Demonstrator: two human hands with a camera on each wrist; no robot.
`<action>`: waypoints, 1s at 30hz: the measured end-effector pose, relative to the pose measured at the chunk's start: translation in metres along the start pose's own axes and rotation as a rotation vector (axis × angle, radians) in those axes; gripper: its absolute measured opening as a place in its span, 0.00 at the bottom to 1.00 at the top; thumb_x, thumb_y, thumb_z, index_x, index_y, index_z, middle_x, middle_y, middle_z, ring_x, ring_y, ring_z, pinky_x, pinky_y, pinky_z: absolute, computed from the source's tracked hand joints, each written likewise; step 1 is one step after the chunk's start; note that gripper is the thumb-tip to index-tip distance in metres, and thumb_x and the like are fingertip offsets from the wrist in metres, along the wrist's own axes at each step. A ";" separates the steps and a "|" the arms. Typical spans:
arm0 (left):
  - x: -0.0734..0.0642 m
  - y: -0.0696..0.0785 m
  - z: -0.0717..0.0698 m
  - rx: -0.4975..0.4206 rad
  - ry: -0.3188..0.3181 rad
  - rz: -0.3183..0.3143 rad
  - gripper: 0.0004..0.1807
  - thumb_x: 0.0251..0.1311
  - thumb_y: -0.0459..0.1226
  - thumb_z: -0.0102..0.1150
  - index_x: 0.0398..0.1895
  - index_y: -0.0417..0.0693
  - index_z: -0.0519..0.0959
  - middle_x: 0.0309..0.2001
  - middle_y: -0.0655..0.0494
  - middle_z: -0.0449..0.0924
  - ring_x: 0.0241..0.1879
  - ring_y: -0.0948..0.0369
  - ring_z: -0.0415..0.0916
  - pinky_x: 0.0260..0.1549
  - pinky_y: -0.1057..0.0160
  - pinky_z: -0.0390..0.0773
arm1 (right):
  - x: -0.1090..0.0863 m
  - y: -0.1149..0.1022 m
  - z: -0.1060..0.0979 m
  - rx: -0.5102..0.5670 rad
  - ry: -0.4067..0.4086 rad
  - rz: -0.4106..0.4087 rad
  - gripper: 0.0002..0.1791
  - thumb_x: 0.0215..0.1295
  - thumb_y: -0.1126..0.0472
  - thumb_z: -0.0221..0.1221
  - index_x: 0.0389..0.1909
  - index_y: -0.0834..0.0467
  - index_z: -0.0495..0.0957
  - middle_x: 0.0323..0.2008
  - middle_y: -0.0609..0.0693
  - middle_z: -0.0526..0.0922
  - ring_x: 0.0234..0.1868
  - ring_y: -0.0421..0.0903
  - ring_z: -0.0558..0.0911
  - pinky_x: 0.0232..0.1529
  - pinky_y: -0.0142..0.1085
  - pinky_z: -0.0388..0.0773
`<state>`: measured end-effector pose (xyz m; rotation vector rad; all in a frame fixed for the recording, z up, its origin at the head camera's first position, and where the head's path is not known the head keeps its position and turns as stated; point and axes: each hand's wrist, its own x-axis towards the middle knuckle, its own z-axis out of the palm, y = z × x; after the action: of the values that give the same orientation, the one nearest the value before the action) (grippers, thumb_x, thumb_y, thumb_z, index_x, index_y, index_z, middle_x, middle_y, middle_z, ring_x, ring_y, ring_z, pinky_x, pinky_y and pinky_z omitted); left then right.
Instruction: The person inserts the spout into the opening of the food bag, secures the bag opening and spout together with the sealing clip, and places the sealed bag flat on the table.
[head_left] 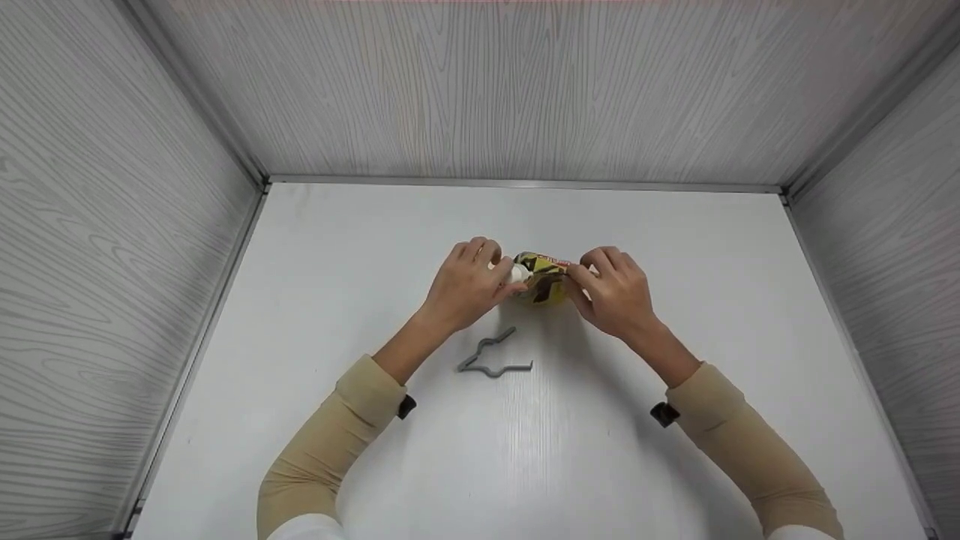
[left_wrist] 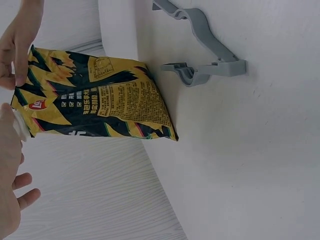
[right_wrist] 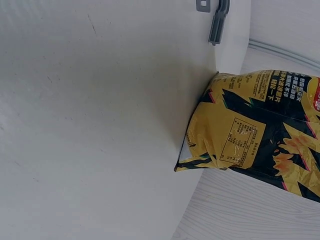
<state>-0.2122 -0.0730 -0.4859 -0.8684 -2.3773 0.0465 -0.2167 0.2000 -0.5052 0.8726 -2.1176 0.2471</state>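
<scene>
A yellow and black chip bag (head_left: 546,289) stands on the table between both hands, its printed back facing the wrists in the left wrist view (left_wrist: 125,102) and right wrist view (right_wrist: 240,132). My left hand (head_left: 469,281) pinches a small white rounded piece (head_left: 517,274) at the left of the bag's top edge. Fingers hide much of that piece. On the other side, my right hand (head_left: 616,292) pinches the bag's top right corner between thumb and fingers. Nearer to me lies a grey hinged clip (head_left: 471,367), spread in a V, each arm with a rounded bulge.
The white tabletop (head_left: 525,465) runs to a metal rail (head_left: 525,182) at the back. Grey wood-grain panels (head_left: 487,90) rise behind it and along both sides.
</scene>
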 end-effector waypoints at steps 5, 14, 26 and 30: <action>0.000 -0.001 0.000 0.016 0.021 0.009 0.28 0.75 0.64 0.45 0.40 0.52 0.81 0.44 0.53 0.81 0.49 0.54 0.80 0.51 0.57 0.83 | 0.001 0.000 0.000 0.003 0.007 -0.002 0.08 0.70 0.57 0.67 0.35 0.57 0.83 0.34 0.56 0.81 0.37 0.56 0.82 0.30 0.49 0.81; 0.000 -0.005 -0.003 0.021 -0.008 -0.020 0.27 0.75 0.63 0.46 0.42 0.52 0.82 0.44 0.53 0.81 0.49 0.54 0.80 0.51 0.56 0.84 | 0.000 0.000 -0.001 0.008 0.005 -0.002 0.09 0.64 0.58 0.72 0.35 0.57 0.83 0.34 0.56 0.81 0.37 0.56 0.82 0.30 0.49 0.81; 0.002 -0.011 -0.008 0.044 -0.015 -0.009 0.25 0.77 0.61 0.47 0.44 0.52 0.83 0.44 0.53 0.81 0.49 0.54 0.80 0.51 0.56 0.84 | 0.002 -0.001 -0.002 0.014 0.010 -0.001 0.09 0.65 0.57 0.72 0.36 0.57 0.84 0.34 0.56 0.81 0.38 0.57 0.83 0.31 0.49 0.82; 0.002 -0.013 -0.011 0.045 -0.001 -0.007 0.24 0.77 0.61 0.48 0.43 0.53 0.82 0.44 0.53 0.81 0.49 0.54 0.80 0.51 0.56 0.83 | 0.003 -0.001 -0.002 0.011 0.012 -0.003 0.08 0.66 0.57 0.71 0.36 0.57 0.83 0.34 0.56 0.81 0.38 0.57 0.83 0.31 0.49 0.82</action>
<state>-0.2154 -0.0841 -0.4731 -0.8395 -2.3714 0.0972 -0.2162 0.1991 -0.5019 0.8784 -2.1050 0.2617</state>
